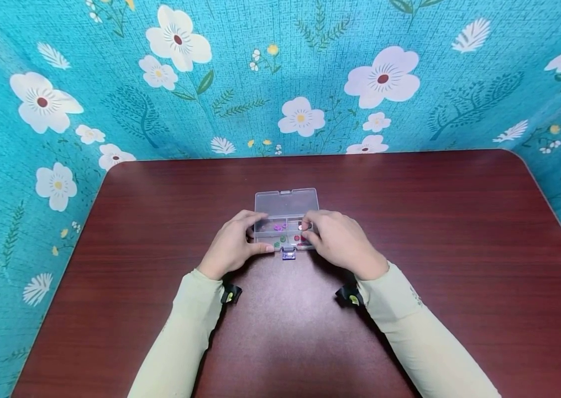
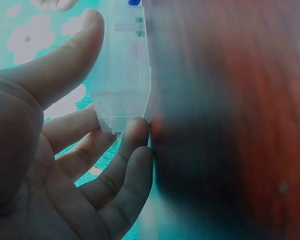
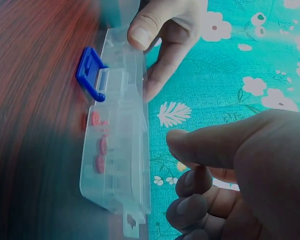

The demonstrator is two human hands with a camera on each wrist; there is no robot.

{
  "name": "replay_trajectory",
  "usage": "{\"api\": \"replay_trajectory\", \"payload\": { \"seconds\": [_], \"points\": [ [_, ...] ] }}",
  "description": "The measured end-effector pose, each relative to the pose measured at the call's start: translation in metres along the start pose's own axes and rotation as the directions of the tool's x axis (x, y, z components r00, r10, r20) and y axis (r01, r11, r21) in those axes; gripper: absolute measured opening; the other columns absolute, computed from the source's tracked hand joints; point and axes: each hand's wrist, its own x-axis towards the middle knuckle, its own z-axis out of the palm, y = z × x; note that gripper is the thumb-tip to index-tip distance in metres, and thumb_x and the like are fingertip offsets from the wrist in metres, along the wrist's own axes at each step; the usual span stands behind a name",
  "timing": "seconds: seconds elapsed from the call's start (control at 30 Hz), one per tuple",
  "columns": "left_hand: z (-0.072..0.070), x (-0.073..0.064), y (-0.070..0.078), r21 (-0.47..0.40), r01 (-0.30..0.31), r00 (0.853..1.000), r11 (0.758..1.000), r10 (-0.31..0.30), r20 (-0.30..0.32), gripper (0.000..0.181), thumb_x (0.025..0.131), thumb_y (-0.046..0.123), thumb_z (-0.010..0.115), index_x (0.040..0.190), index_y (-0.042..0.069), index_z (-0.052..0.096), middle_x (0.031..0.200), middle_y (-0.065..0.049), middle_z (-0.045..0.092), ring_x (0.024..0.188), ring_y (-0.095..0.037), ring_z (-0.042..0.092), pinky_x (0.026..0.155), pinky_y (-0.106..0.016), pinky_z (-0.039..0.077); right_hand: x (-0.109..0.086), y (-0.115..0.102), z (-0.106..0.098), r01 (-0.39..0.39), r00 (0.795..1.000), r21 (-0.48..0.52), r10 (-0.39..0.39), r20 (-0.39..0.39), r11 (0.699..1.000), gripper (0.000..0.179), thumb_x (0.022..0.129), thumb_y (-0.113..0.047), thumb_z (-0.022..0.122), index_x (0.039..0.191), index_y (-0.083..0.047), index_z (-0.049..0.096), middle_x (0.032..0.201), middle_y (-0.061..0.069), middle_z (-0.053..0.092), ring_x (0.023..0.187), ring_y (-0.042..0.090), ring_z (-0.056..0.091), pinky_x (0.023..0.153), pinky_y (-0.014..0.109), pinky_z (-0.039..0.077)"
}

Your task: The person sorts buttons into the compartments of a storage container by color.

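Observation:
A small clear plastic box (image 1: 255, 235) with dividers lies on the table, its lid (image 1: 285, 203) raised at the back. My left hand (image 1: 232, 241) grips the left end, thumb (image 2: 85, 47) along the front top edge and fingers at the end wall. My right hand (image 1: 337, 237) hovers over the right compartments, fingers bent and thumb apart from them, with nothing visible between. Purple pieces (image 1: 280, 227) lie in the back left compartment, green pieces (image 1: 277, 244) in the front left, and red buttons (image 3: 103, 146) in the front right. A white piece (image 1: 300, 226) shows by the right fingertips.
A blue latch (image 3: 90, 75) hangs folded out from the box's front. The dark red wooden table (image 1: 280, 331) extends around the box, its back edge against a teal flowered cloth (image 1: 240, 72). Black wrist straps with cameras sit at both cuffs.

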Motion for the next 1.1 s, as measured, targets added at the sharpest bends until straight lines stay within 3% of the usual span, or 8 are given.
{"api": "replay_trajectory", "payload": {
  "seconds": [0.47,0.83,1.1],
  "points": [
    [0.001,-0.001,0.0,0.006,0.008,1.0,1.0,-0.008,0.003,0.069,0.079,0.034,0.087,0.14,0.013,0.061,0.132,-0.002,0.058,0.089,-0.018,0.055,0.079,-0.035,0.046,-0.009,0.012,-0.003,-0.029,1.0,0.007,0.029,-0.003,1.0,0.004,0.095,-0.016,0.067,0.096,-0.013,0.067,0.068,-0.005,0.051,0.061,0.014,0.047,0.055,0.033,0.041],
    [0.0,0.0,0.0,0.013,0.012,1.0,1.0,-0.013,0.006,0.07,0.079,0.034,0.087,0.14,0.014,0.06,0.132,-0.002,0.058,0.09,-0.018,0.055,0.079,-0.034,0.046,-0.016,0.021,-0.009,-0.051,0.999,-0.003,0.051,-0.013,0.999,0.005,0.092,-0.011,0.067,0.095,-0.014,0.065,0.069,-0.004,0.052,0.061,0.015,0.046,0.056,0.034,0.04],
    [0.0,0.0,0.001,0.012,0.016,1.0,1.0,-0.016,0.009,0.07,0.079,0.034,0.087,0.14,0.013,0.06,0.133,-0.003,0.058,0.09,-0.019,0.055,0.08,-0.034,0.046,-0.02,0.028,-0.012,-0.074,0.997,-0.011,0.074,-0.02,0.997,0.006,0.091,-0.015,0.071,0.095,-0.015,0.067,0.079,-0.003,0.062,0.069,0.018,0.054,0.063,0.04,0.046]
  ]
}}
